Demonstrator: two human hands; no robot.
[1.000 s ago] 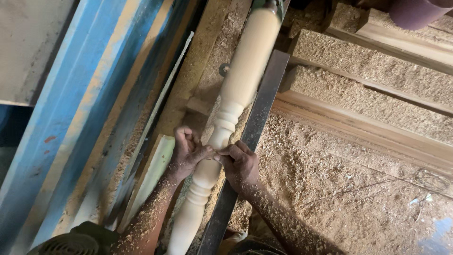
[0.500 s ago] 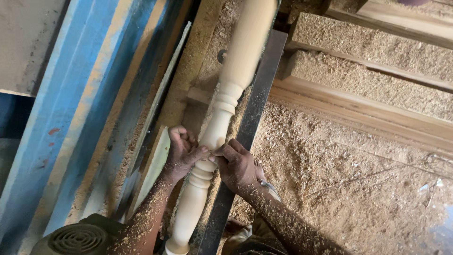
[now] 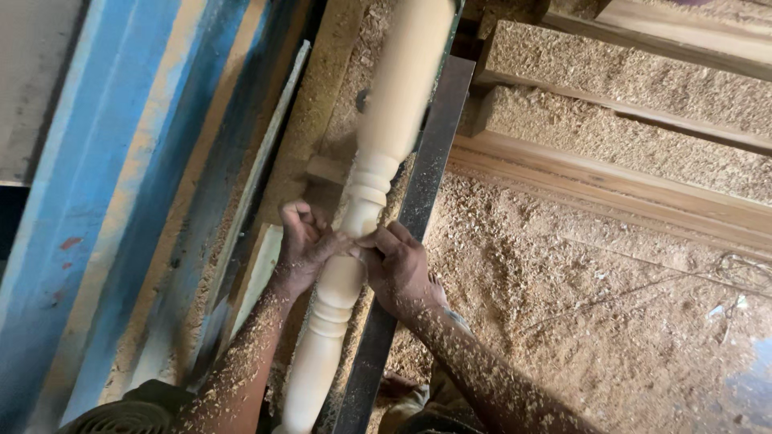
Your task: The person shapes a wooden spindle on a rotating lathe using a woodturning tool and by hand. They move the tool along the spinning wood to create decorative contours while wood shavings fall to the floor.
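Note:
A pale turned wooden spindle (image 3: 402, 80) runs from the top centre down to the bottom edge, with ringed beads near its middle. My left hand (image 3: 301, 245) and my right hand (image 3: 400, 269) meet at a narrow neck just below the beads. The fingers of both hands are curled and pinched against the wood from either side. Whether something thin lies between the fingers and the spindle is hidden. Both forearms are flecked with sawdust.
A dark metal rail (image 3: 426, 161) runs along the spindle's right side. A blue painted beam (image 3: 96, 201) and a pale wooden slat (image 3: 257, 273) lie to the left. Thick sawdust (image 3: 579, 305) covers the ground on the right, below dusty wooden planks (image 3: 627, 120).
Both hands stay pinched at the same neck of the spindle. Only the view has shifted slightly.

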